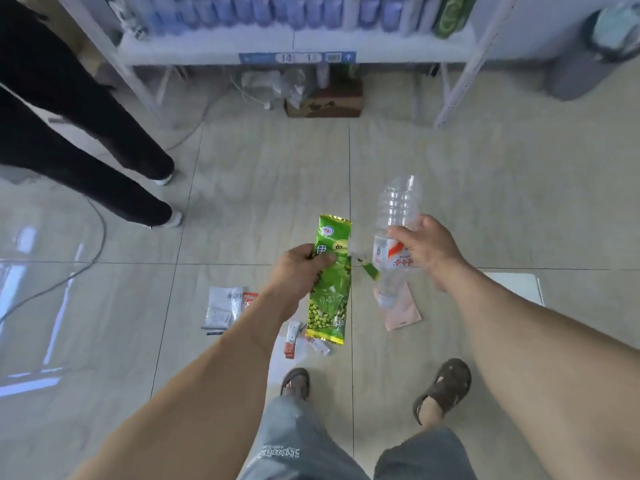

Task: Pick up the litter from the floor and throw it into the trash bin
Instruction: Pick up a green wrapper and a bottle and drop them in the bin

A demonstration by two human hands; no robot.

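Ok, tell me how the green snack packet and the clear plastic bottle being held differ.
The green snack packet is flat, opaque and printed with peas; the clear plastic bottle is round, see-through and looks empty. The packet hangs lengthwise from the left hand; the bottle is tilted, neck downward, in the right hand. Both are held off the floor, above remaining litter.

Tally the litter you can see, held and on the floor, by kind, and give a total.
Clear plastic bottle, in the right hand: 1
Green snack packet, in the left hand: 1
White wrapper on the floor: 1
Pink pouch on the floor: 1
Small red-and-white sachets on the floor: 3, maybe more hidden
Total: 7
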